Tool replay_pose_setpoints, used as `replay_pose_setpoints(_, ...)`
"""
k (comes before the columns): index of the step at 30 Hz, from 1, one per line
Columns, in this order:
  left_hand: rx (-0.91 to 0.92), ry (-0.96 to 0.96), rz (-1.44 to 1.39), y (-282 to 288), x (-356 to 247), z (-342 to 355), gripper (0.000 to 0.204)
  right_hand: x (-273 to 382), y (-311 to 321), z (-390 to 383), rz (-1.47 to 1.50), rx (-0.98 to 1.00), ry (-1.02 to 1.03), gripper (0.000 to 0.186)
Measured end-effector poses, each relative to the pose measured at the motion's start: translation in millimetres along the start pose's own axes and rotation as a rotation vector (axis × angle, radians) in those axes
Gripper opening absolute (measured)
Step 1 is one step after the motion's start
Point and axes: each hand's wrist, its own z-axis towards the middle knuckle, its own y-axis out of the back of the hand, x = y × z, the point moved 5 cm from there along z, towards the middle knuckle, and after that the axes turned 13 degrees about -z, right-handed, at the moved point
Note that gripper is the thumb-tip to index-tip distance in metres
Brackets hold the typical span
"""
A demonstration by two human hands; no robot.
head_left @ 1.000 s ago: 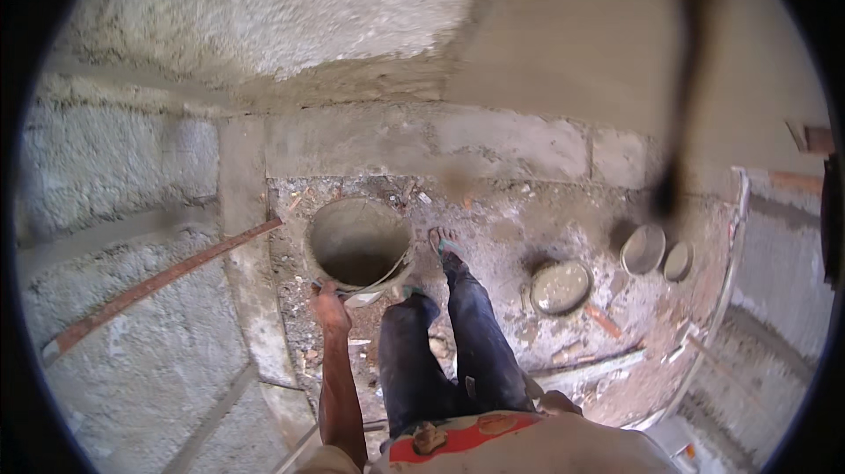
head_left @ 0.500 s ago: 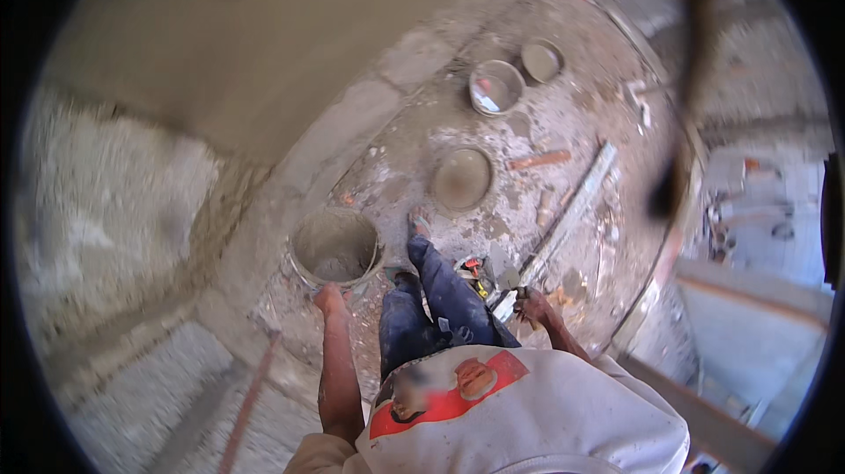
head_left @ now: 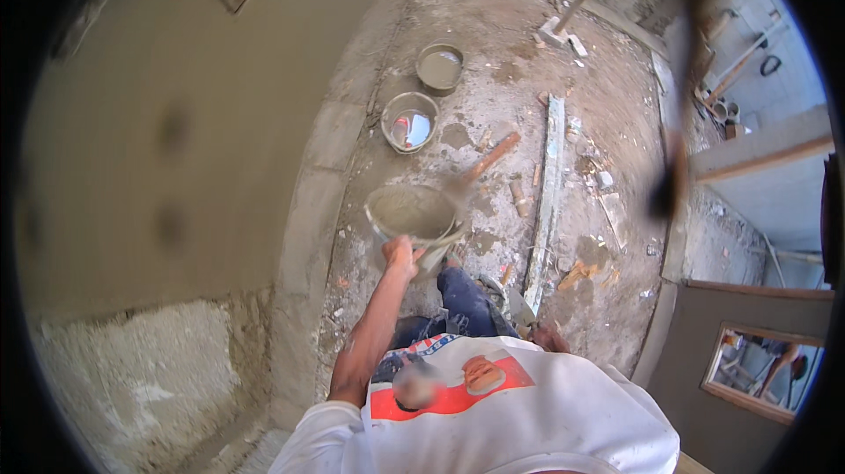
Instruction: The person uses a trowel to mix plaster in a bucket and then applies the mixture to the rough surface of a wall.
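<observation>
While left hand (head_left: 400,254) grips grey mortar bucket (head_left: 414,214).

buckets: 3 (head_left: 412,213) (head_left: 411,121) (head_left: 440,66) | long planks: 1 (head_left: 546,201) | hands: 2 (head_left: 400,254) (head_left: 550,338)

The left hand (head_left: 400,254) grips the rim of the full bucket (head_left: 414,214). At 12 o'clock from it, two more pails, one near (head_left: 410,122) and one far (head_left: 440,67), stand in a row and block that way. At 9 o'clock the wall (head_left: 158,139) is close, with only a thin strip of floor. At 3 o'clock a long plank (head_left: 546,201) lies across the dirty floor, with bits of rubble around it. The right hand (head_left: 550,336) is low by the plank's near end. Bare floor lies past the plank.
</observation>
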Motion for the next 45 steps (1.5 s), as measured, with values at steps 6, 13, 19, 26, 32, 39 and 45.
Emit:
replay_pose_setpoints(6, 0.341, -0.011, 0.044, -250, -18, -1, 0.040, 51, 47, -9, -0.026, -0.139, -0.139, 0.018)
replay_pose_setpoints(13, 0.800, -0.143, 0.190, -417, -80, -45, 0.084, 57, 67, 5, 0.181, -0.234, -0.158, 0.026)
replay_pose_setpoints(19, 0.748, -0.551, 0.819, -219, -47, 76, 0.057, 137, 62, -15, -0.185, -0.209, -0.202, 0.033)
replay_pose_setpoints(26, 0.339, -0.011, 2.045, 339, 63, 105, 0.043, 132, 42, 11, -0.541, -0.118, -0.130, 0.031)
replay_pose_setpoints(32, -0.027, 0.169, 1.774, 561, 41, 1, 0.027, 175, 54, 4, -0.708, -0.028, 0.089, 0.016)
replay_pose_setpoints(39, -0.108, -0.276, 1.009, 512, 140, 88, 0.014, 248, 102, 49, -0.459, 0.167, -0.200, 0.041)
replay_pose_setpoints(45, -0.251, -0.041, 0.017, 278, 212, 155, 0.034, 337, 161, 167, -0.849, 0.272, -0.117, 0.032)
